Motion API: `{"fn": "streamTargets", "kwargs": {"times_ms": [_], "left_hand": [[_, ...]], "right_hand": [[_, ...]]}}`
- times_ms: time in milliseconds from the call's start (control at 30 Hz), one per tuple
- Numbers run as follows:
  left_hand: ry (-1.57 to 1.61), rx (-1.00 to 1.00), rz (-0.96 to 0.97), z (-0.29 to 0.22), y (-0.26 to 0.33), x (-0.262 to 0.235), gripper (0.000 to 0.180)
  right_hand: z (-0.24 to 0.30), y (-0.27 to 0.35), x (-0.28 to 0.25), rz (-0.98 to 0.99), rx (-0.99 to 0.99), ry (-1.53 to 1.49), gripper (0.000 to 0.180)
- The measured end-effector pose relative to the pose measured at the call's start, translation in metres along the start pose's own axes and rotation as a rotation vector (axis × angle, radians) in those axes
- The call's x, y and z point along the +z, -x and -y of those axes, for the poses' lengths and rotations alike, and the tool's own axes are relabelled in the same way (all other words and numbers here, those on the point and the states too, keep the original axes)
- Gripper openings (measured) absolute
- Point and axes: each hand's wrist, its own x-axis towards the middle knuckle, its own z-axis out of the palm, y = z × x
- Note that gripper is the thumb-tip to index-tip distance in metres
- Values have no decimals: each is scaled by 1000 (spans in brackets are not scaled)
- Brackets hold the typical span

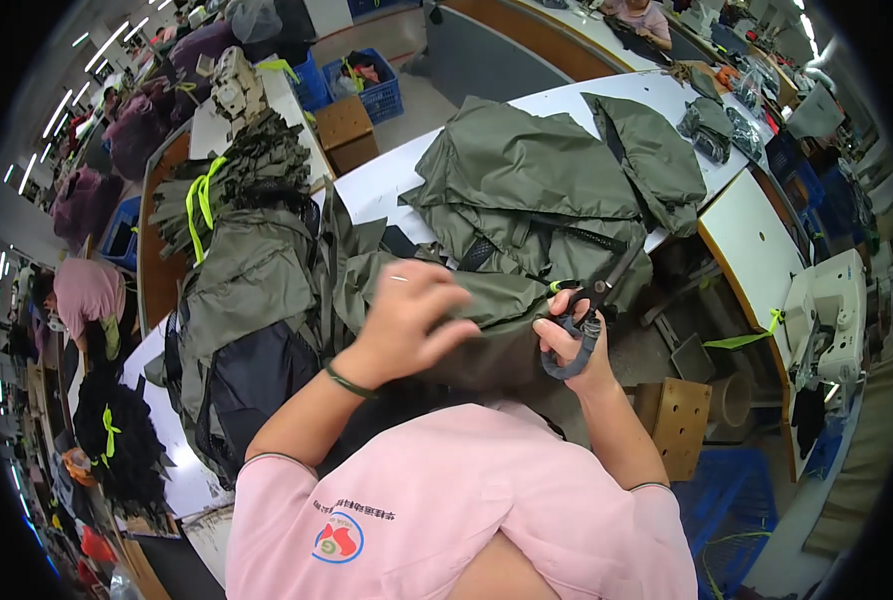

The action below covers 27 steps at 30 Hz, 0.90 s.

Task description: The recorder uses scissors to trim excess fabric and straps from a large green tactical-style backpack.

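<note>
My right hand (578,343) is closed around a pair of scissors (596,290) with dark wrapped handles; the blades point up and away from me. Raised over the cloth, my left hand (411,325) has its fingers apart and holds nothing; it is slightly blurred. Beneath and beyond both hands lies an olive-green fabric piece (486,295) with black mesh strips. A larger heap of the same olive fabric (526,160) covers the white table (366,190) farther off. More olive and black pieces (256,290) are piled to my left.
A bundle of olive strips (256,160) tied with neon-yellow ribbon sits at the far left. On the right stand a white sewing machine (831,310) and a wooden box (681,425). Blue crates (376,95) stand beyond the table. Other people work in the background.
</note>
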Motion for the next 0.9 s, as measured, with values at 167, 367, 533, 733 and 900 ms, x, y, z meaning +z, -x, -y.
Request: {"fn": "streamTargets", "kwargs": {"times_ms": [167,367,533,733,900], "left_hand": [[181,-71,229,-1,14,43,19],[862,-189,475,22,5,60,9],[728,-113,416,11,4,62,13],[333,93,311,-7,2,54,17],[654,-162,310,13,-3,42,6]], "right_hand": [[4,16,0,-34,-7,48,27],[13,35,-10,-73,-1,59,28],[16,38,-15,-103,-1,-6,28],[20,39,-17,-78,-54,-38,28],[30,42,-20,-95,-32,113,30]]}}
